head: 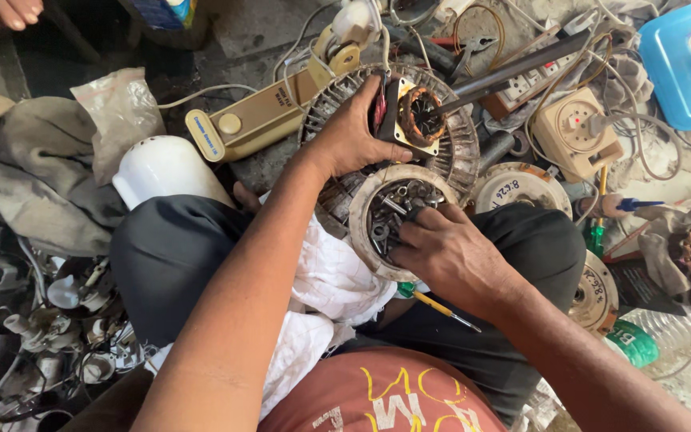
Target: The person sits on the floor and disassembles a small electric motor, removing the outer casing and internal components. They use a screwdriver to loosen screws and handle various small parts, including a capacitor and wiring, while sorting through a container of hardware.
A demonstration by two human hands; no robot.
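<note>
My left hand (351, 132) grips a fan motor stator (415, 117), a square metal frame with copper windings, held upright over a ribbed round motor housing (464, 148). My right hand (449, 252) reaches its fingers into a round white cover (361, 210) that rests on my lap and holds several bolts and screws (389, 214). Whether those fingers pinch a screw is hidden. A white cloth (329, 276) lies over my dark trousers under the cover.
A yellow-handled screwdriver (441, 308) lies on my thigh. Around me sit a beige appliance body (245, 124), a white dome cap (165, 168), a beige socket box (577, 132), round motor plates (521, 188), a blue box (685, 60), grey rags (33, 176) and small parts (41, 320).
</note>
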